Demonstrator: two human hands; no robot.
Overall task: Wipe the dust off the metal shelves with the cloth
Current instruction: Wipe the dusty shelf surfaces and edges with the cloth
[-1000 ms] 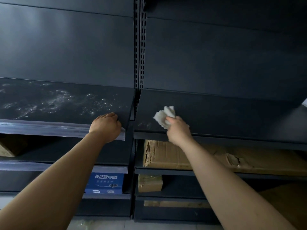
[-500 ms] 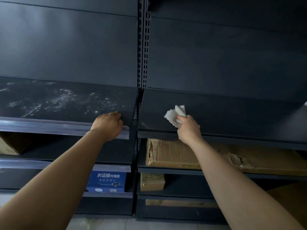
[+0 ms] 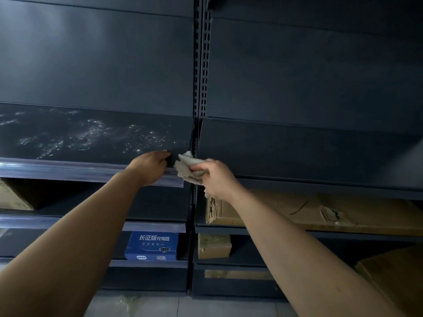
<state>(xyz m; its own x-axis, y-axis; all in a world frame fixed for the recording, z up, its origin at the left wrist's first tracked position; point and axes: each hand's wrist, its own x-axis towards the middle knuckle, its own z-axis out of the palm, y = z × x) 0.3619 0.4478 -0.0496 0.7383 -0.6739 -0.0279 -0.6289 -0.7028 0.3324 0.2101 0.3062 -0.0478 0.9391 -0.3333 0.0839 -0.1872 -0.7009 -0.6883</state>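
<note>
Two dark metal shelves meet at a slotted upright post point(image 3: 201, 65). The left shelf point(image 3: 68, 136) is speckled with pale dust; the right shelf point(image 3: 297, 152) looks plain and dark. My right hand point(image 3: 217, 177) grips a crumpled pale cloth point(image 3: 186, 167) at the right front corner of the left shelf, beside the gap between the two shelves. My left hand point(image 3: 148, 165) rests on the left shelf's front edge, fingers curled over the lip, just left of the cloth.
Below the right shelf lies a torn cardboard box point(image 3: 320, 211). A blue printed box point(image 3: 152, 245) and a small brown carton point(image 3: 214, 245) sit on lower shelves. Another cardboard box point(image 3: 393, 277) stands at the lower right. Tiled floor point(image 3: 137, 305) shows at the bottom.
My right hand has carried the cloth leftward from the right shelf's front left area to the corner of the left shelf. My left hand has stayed on the shelf edge.
</note>
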